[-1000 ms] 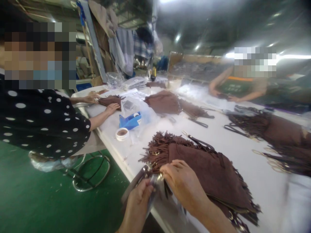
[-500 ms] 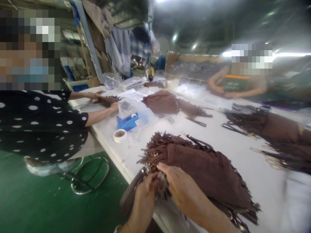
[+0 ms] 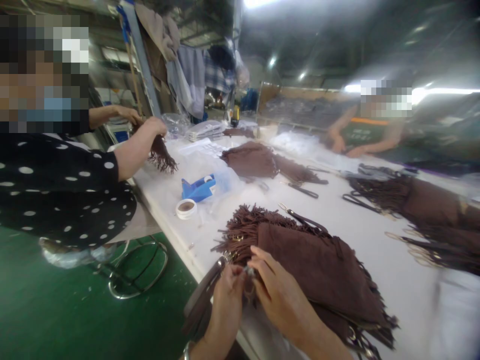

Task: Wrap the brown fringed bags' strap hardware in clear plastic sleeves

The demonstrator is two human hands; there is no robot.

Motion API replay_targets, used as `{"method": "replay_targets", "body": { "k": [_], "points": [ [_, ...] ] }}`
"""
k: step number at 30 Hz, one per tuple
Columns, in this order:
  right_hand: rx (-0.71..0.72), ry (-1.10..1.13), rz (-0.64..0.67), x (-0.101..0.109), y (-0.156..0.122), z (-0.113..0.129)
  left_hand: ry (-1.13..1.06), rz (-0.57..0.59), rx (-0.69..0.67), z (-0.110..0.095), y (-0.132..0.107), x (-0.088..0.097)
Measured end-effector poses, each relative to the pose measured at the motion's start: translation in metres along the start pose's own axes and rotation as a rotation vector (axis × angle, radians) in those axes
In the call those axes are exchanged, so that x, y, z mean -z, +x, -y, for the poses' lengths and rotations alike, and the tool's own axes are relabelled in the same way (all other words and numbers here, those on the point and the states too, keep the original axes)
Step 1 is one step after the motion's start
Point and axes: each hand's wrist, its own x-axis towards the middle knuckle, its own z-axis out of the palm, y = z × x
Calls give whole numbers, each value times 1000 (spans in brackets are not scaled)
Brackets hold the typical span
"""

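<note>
My left hand [image 3: 228, 295], closed in a pinch, holds a small metal clasp [image 3: 248, 291] with a whitish scrap [image 3: 248, 271] at its top. My right hand [image 3: 277, 290] is closed around the same small parts from the other side, its thumb and fingertips meeting there. Partly beneath my hands lies a dark brown suede bag [image 3: 311, 265] with fringed ends, flat near the table edge. A dark strap [image 3: 204, 290] hangs over that edge left of my left hand. A wrist strap with a gold clip [image 3: 303, 217] rests along the bag's far side.
On the white table [image 3: 360, 220] are a blue tape dispenser [image 3: 198, 189], a tape roll [image 3: 186, 210], more brown bags [image 3: 249, 159] and dark straps [image 3: 420, 242]. A person in polka dots [image 3: 67, 180] holds a fringed piece at left. Another person [image 3: 367, 132] is across the table.
My right fingers have lifted and spread slightly over the clasp, while my left hand keeps its pinch. The person at left has raised a brown fringed piece off the table.
</note>
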Motion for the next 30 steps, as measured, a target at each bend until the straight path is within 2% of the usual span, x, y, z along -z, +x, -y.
{"method": "replay_targets", "body": {
  "k": [4, 9, 14, 17, 21, 23, 26, 28, 30],
  "points": [
    [-14, -11, -56, -6, 4, 3, 35, 47, 4, -7, -3, 4],
    [-64, 37, -75, -5, 5, 9, -263, 169, 158, -20, -22, 19],
    [-66, 16, -84, -9, 9, 8, -526, 339, 379, -18, -35, 28],
    [-28, -85, -140, -8, 5, 12, -579, 280, 414, -15, -33, 26],
    [39, -214, -358, -10, -27, 27, -563, 219, 452, -16, -28, 25],
    [-38, -125, -390, -19, -48, 37, -521, 219, 452, -17, -28, 26],
    [-337, 123, -327, -40, -70, 52, -468, 227, 426, -16, -29, 30],
    [-514, 272, -287, -52, -74, 61, -481, 251, 404, -15, -30, 33],
    [-602, 382, -241, -59, -71, 67, -498, 262, 394, -15, -31, 35]
  ]
}}
